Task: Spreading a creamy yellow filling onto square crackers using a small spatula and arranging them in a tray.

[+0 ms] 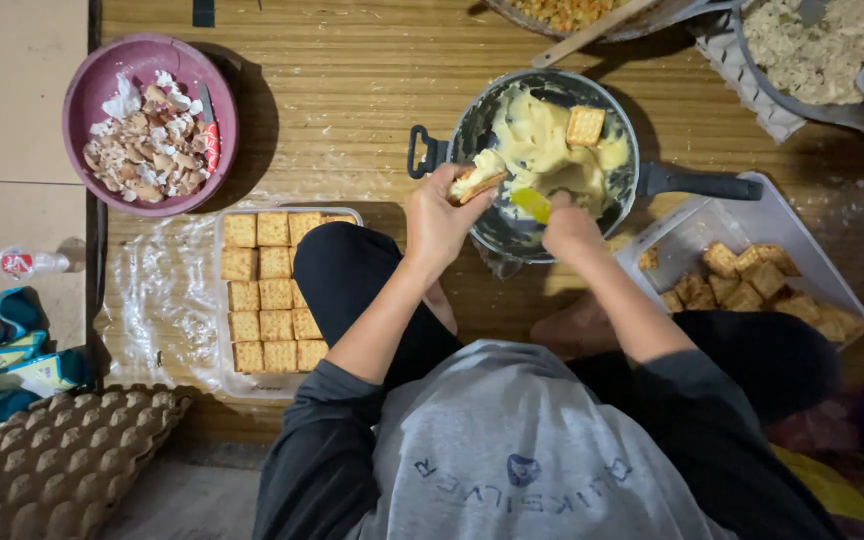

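Crackers are the main thing here. Left hand [439, 222], in the middle of the frame, is closed around one square cracker [476, 184], pinching it by its sides so the flat top faces up over the dark pan [472, 125]. That way any cream that drips falls back in. Right hand [570, 226] is closed on a yellow spreader [532, 204], its tip by the pan's near edge, close to the held cracker. The pan sits upper middle, full of pale yellow cream [537, 140], with another cracker [585, 125] lying on the cream.

A clear tub of plain crackers [752, 280] sits at the right, near the spreader hand, easy to reach. A clear tray [270, 300] at the left holds crackers laid flat in neat rows, just beside the person's knee. A pink bowl of eggshells [150, 125] sits far off in the upper left, out of the way. A brown egg carton [62, 465] lies at the lower left.
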